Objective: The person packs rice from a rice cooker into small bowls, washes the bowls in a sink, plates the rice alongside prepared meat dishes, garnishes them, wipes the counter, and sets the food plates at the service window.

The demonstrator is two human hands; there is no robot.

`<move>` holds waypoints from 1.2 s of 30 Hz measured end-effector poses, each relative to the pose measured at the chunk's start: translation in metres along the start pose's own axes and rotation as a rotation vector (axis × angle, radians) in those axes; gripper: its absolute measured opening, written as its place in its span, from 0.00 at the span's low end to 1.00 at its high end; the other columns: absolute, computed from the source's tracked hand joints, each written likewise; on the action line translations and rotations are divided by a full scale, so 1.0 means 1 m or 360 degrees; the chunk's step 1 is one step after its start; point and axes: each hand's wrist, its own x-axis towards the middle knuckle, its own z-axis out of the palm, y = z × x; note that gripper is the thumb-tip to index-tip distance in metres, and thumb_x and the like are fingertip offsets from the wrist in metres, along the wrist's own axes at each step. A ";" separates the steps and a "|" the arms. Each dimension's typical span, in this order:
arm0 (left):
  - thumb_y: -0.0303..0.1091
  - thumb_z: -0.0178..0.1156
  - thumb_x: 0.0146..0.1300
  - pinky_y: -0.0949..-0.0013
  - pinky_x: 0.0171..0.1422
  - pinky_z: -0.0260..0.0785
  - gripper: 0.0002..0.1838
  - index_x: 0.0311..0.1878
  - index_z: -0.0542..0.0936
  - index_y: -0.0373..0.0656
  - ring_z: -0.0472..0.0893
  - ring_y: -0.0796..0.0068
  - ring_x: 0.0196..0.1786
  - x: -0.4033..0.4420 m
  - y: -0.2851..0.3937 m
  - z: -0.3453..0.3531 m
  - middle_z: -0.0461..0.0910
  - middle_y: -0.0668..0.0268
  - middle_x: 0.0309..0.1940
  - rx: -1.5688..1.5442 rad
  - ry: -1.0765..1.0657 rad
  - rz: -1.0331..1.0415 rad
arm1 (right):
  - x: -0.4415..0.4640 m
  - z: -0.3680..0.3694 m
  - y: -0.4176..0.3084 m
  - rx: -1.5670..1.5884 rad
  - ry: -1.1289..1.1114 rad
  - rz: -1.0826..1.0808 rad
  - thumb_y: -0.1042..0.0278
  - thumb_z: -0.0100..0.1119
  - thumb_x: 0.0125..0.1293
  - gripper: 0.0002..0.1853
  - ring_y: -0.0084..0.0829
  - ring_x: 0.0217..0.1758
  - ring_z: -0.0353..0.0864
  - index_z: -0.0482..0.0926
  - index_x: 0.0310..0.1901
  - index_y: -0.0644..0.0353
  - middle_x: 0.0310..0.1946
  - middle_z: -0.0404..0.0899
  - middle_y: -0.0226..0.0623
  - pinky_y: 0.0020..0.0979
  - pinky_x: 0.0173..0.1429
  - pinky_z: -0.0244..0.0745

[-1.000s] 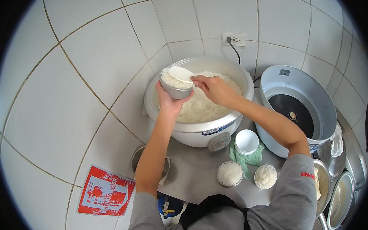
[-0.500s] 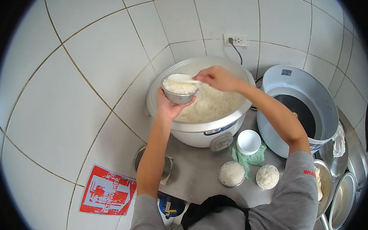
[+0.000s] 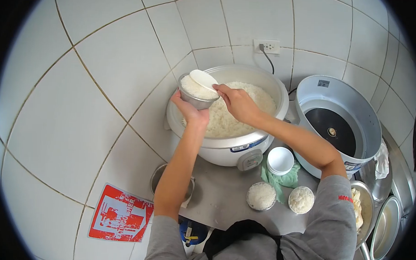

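Over the left side of the large white rice cooker, my left hand holds a metal bowl heaped with white rice, its fingers around the underside. My right hand grips the handle of a white paddle, whose flat blade lies against the rice at the bowl's top. Below both hands, loose cooked rice fills the cooker. Two rice-filled bowls, one on the left and one on the right, stand on the metal counter.
Stacked white bowls rest on a green cloth. At the right stands a large grey-blue pot; metal pans lie beyond my right arm. A metal container is beside my left forearm. A plugged outlet is on the tiled wall.
The paddle blade has tilted and moved up over the bowl, and my right hand has come slightly lower and left. The bowl is now tipped a little.
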 end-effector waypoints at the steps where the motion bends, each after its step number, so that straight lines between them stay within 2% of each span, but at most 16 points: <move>1: 0.52 0.31 0.56 0.41 0.58 0.55 0.29 0.56 0.65 0.48 0.62 0.56 0.60 -0.005 0.003 0.000 0.62 0.61 0.58 0.0031 0.0067 -0.0108 | 0.002 -0.005 0.003 -0.0062 -0.0129 0.0030 0.66 0.43 0.65 0.13 0.46 0.28 0.76 0.73 0.45 0.61 0.25 0.76 0.51 0.39 0.32 0.71; 3: 0.52 0.31 0.56 0.41 0.57 0.55 0.29 0.55 0.66 0.48 0.63 0.56 0.59 -0.015 0.011 0.001 0.63 0.62 0.58 0.0094 0.0187 -0.0322 | 0.012 -0.017 0.006 -0.0054 -0.0285 0.0109 0.66 0.44 0.64 0.13 0.49 0.32 0.77 0.74 0.46 0.59 0.27 0.76 0.52 0.42 0.35 0.71; 5: 0.52 0.31 0.56 0.40 0.56 0.55 0.29 0.55 0.66 0.48 0.62 0.55 0.60 -0.010 0.014 -0.003 0.62 0.61 0.58 0.0084 0.0088 -0.0301 | 0.028 -0.031 0.001 0.0084 -0.0325 0.0188 0.66 0.44 0.64 0.13 0.50 0.31 0.77 0.73 0.48 0.56 0.28 0.77 0.51 0.43 0.36 0.71; 9: 0.51 0.31 0.56 0.39 0.56 0.56 0.28 0.56 0.65 0.48 0.61 0.53 0.60 -0.004 0.015 -0.010 0.61 0.59 0.59 0.0130 0.0042 -0.0209 | -0.011 -0.001 -0.003 -0.0073 -0.0217 -0.0125 0.66 0.45 0.63 0.14 0.49 0.32 0.78 0.74 0.48 0.54 0.33 0.78 0.50 0.42 0.37 0.72; 12: 0.49 0.31 0.56 0.39 0.56 0.57 0.28 0.56 0.65 0.47 0.61 0.52 0.60 -0.023 0.013 -0.009 0.60 0.58 0.59 0.0107 0.0262 -0.0390 | 0.007 -0.011 0.009 -0.0245 -0.0566 0.0232 0.67 0.45 0.63 0.13 0.49 0.35 0.78 0.75 0.47 0.56 0.36 0.77 0.50 0.42 0.39 0.72; 15: 0.49 0.31 0.57 0.39 0.55 0.58 0.27 0.57 0.64 0.47 0.61 0.51 0.60 -0.032 0.017 -0.004 0.60 0.58 0.59 -0.0026 0.0243 -0.0456 | 0.029 -0.012 0.048 -0.0267 -0.0590 0.0575 0.66 0.45 0.62 0.12 0.48 0.36 0.77 0.76 0.45 0.56 0.37 0.77 0.50 0.42 0.40 0.72; 18: 0.49 0.30 0.58 0.39 0.56 0.57 0.27 0.57 0.63 0.47 0.60 0.50 0.61 -0.023 0.019 -0.008 0.59 0.57 0.60 0.0104 0.0120 -0.0462 | 0.030 -0.031 -0.014 0.0346 -0.0554 0.1021 0.65 0.45 0.62 0.13 0.48 0.39 0.76 0.77 0.43 0.57 0.36 0.77 0.50 0.42 0.44 0.71; 19: 0.49 0.30 0.59 0.38 0.56 0.57 0.27 0.57 0.63 0.47 0.60 0.49 0.61 -0.020 0.019 -0.010 0.58 0.57 0.60 0.0108 0.0146 -0.0448 | 0.019 -0.013 0.000 0.0071 -0.0356 0.0015 0.60 0.44 0.65 0.14 0.45 0.34 0.77 0.77 0.43 0.58 0.33 0.78 0.49 0.39 0.39 0.71; 21: 0.50 0.29 0.59 0.38 0.57 0.57 0.27 0.58 0.62 0.47 0.59 0.49 0.61 -0.017 0.015 -0.016 0.58 0.57 0.60 0.0115 0.0211 -0.0450 | 0.015 -0.014 0.034 -0.0461 -0.0644 0.0160 0.60 0.44 0.65 0.15 0.46 0.34 0.77 0.76 0.44 0.58 0.35 0.77 0.50 0.39 0.39 0.71; 23: 0.50 0.30 0.58 0.40 0.55 0.58 0.27 0.57 0.63 0.47 0.60 0.49 0.60 -0.020 0.015 -0.018 0.60 0.57 0.59 0.0041 0.0328 -0.0235 | 0.004 -0.027 0.045 -0.0802 -0.0899 0.0362 0.60 0.44 0.64 0.15 0.48 0.34 0.77 0.76 0.43 0.59 0.37 0.77 0.50 0.39 0.40 0.71; 26: 0.51 0.32 0.58 0.44 0.54 0.60 0.27 0.56 0.64 0.47 0.63 0.52 0.57 -0.011 0.014 -0.022 0.62 0.60 0.57 0.0060 0.0269 -0.0014 | 0.000 -0.037 -0.012 0.0376 -0.0585 0.1563 0.62 0.43 0.64 0.14 0.44 0.30 0.77 0.77 0.38 0.62 0.33 0.76 0.44 0.38 0.35 0.73; 29: 0.52 0.32 0.58 0.46 0.55 0.58 0.27 0.56 0.64 0.49 0.63 0.55 0.57 0.016 -0.014 -0.040 0.62 0.63 0.57 0.0146 0.0301 0.0177 | -0.003 -0.011 -0.062 0.0345 -0.0475 0.1164 0.59 0.41 0.66 0.15 0.28 0.16 0.66 0.74 0.46 0.57 0.21 0.71 0.36 0.29 0.20 0.65; 32: 0.53 0.31 0.58 0.47 0.56 0.57 0.27 0.56 0.63 0.50 0.63 0.57 0.58 0.013 -0.022 -0.054 0.62 0.64 0.57 0.0172 0.0364 0.0140 | 0.006 0.022 -0.018 -0.0069 -0.0463 0.0172 0.58 0.40 0.66 0.16 0.19 0.16 0.59 0.73 0.49 0.53 0.20 0.64 0.29 0.23 0.15 0.57; 34: 0.52 0.32 0.58 0.48 0.55 0.58 0.27 0.56 0.63 0.50 0.63 0.58 0.58 0.006 -0.003 -0.046 0.62 0.64 0.57 0.0047 0.0263 -0.0028 | 0.024 -0.022 -0.081 0.0161 -0.0640 0.1010 0.59 0.42 0.65 0.15 0.24 0.20 0.67 0.74 0.48 0.55 0.24 0.72 0.33 0.27 0.22 0.65; 35: 0.54 0.32 0.61 0.46 0.54 0.59 0.28 0.59 0.59 0.49 0.63 0.57 0.58 0.008 0.003 -0.049 0.60 0.63 0.58 0.0075 0.0107 0.0009 | 0.023 -0.019 -0.082 0.0150 -0.0526 0.0850 0.59 0.43 0.65 0.15 0.25 0.21 0.68 0.74 0.48 0.55 0.24 0.72 0.33 0.27 0.24 0.66; 36: 0.55 0.32 0.61 0.46 0.54 0.59 0.28 0.60 0.57 0.50 0.62 0.57 0.58 0.009 0.006 -0.047 0.58 0.63 0.59 0.0113 0.0156 0.0076 | 0.024 -0.016 -0.081 0.0133 -0.0415 0.0685 0.60 0.43 0.65 0.15 0.25 0.22 0.69 0.75 0.48 0.55 0.24 0.73 0.33 0.27 0.26 0.67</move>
